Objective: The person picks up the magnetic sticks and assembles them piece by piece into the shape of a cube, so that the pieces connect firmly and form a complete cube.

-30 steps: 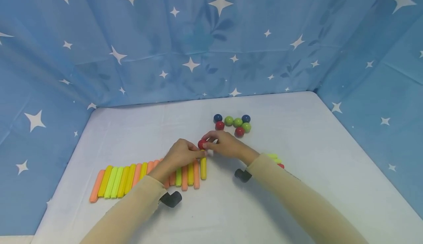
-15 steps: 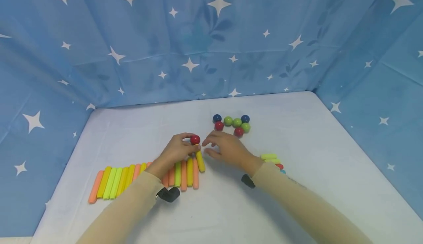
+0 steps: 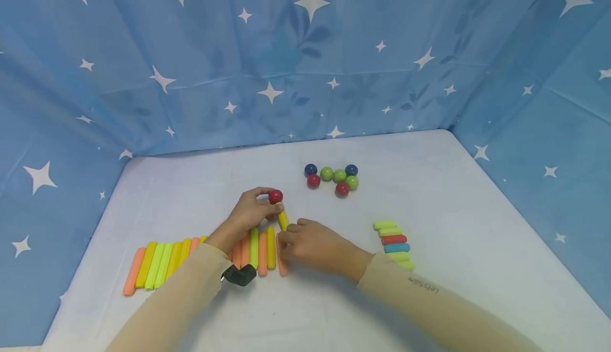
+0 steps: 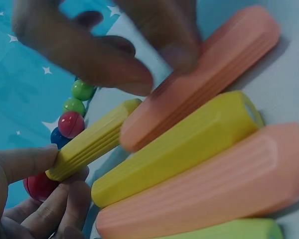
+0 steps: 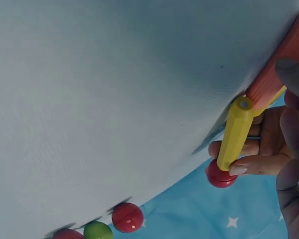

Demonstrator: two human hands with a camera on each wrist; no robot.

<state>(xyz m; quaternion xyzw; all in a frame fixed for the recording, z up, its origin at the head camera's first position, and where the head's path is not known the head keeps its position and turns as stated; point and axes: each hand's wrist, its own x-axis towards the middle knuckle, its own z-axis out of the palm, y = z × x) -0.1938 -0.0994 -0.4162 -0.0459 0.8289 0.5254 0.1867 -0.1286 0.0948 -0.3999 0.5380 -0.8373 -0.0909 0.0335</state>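
My left hand (image 3: 250,211) holds a yellow building stick (image 3: 284,219) together with a red ball (image 3: 275,196) at its far end. Thumb and fingers pinch them there in the left wrist view; the stick's other end, tipped with a grey disc, points toward my right hand (image 3: 310,246). That right hand has its thumb and finger on an orange building stick (image 4: 209,74), the last one at the right end of the row. This stick lies slightly turned away from the neighbouring yellow stick (image 4: 179,149). My left forearm hides the middle of the row.
The row continues leftward with orange, yellow and green sticks (image 3: 157,267). Behind my hands lies a cluster of red, green and blue balls (image 3: 339,176). Shorter green, red and blue sticks (image 3: 395,239) lie on the white table (image 3: 453,193) at the right. A starry blue curtain (image 3: 215,113) borders the table.
The right hand let go of the red ball and moved down to the orange stick. My left hand drew the ball and yellow stick left and away from me, tilting the stick.
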